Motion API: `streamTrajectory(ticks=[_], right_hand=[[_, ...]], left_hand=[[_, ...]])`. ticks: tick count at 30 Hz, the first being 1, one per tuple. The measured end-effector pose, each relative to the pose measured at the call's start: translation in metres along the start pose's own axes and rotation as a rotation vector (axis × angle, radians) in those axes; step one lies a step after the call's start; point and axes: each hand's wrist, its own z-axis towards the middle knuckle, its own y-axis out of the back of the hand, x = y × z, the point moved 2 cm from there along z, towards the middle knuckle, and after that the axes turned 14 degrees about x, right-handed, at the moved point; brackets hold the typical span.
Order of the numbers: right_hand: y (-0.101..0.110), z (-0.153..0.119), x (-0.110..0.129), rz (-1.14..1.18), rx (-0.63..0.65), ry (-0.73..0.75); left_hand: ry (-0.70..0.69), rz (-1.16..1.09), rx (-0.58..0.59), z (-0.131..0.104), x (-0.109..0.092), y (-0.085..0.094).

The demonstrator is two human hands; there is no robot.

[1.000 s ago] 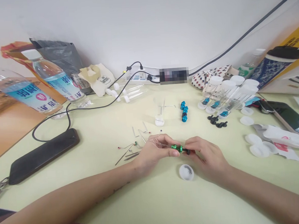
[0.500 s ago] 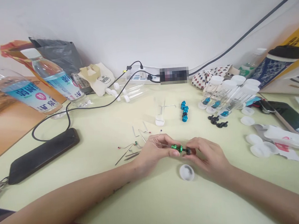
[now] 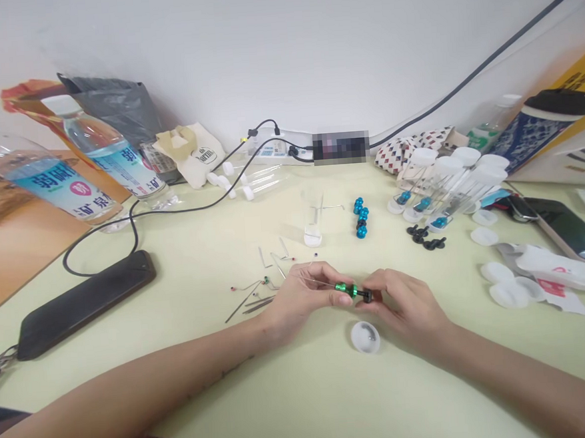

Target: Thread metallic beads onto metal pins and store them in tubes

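Between my two hands lies a small green metal fitting [image 3: 345,287] with a thin metal rod running out of it to the left. My left hand [image 3: 312,294] is closed on the green fitting, thumb below and fingers above. The fingers of my right hand [image 3: 403,304] pinch the black knob [image 3: 367,296] of a dark screw at the fitting's right end. Just below sits a round white cap [image 3: 365,338] with small shiny bits inside. Left of my left hand lie thin metal rods [image 3: 258,306] and bent wire pieces, some with coloured ends.
Blue metal fittings [image 3: 360,222] and black knob screws [image 3: 427,237] lie beyond my hands. Clear tubes with white caps [image 3: 449,168] stand at right, near white caps [image 3: 508,291] and a phone [image 3: 568,226]. At left are a black power bank [image 3: 85,303], a cable and water bottles [image 3: 112,158].
Almost nothing differs. Both hands stay in place around the green fitting, and the right fingers have shifted very slightly at the black knob.
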Motion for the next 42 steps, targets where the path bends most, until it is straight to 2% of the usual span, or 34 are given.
streamTrajectory(ticks=[4, 10, 16, 19, 23, 32, 39, 42], right_hand=[[-0.003, -0.002, 0.000, -0.002, -0.065, 0.058], [0.006, 0.003, 0.003, -0.014, 0.043, 0.003], [0.004, 0.004, 0.003, -0.021, 0.071, -0.017], [-0.002, -0.001, 0.000, 0.019, 0.044, -0.086], [-0.004, -0.003, -0.001, 0.046, -0.038, -0.038], [0.004, 0.001, 0.001, -0.004, 0.059, -0.044], [-0.003, -0.002, 0.000, 0.024, -0.059, -0.003], [-0.001, -0.002, 0.000, 0.011, -0.013, -0.031]], left_hand=[[-0.012, 0.001, 0.019, 0.000, -0.001, -0.001], [0.006, 0.004, 0.012, 0.000, 0.000, -0.001], [-0.003, 0.001, 0.018, 0.000, -0.001, -0.002], [-0.008, -0.001, 0.019, 0.000, -0.002, -0.002], [-0.008, 0.005, -0.004, 0.000, -0.002, -0.002], [0.016, 0.006, 0.009, 0.000, -0.001, -0.002], [-0.008, 0.000, 0.006, 0.000, -0.001, -0.002], [0.012, 0.002, 0.005, 0.000, -0.001, -0.002]])
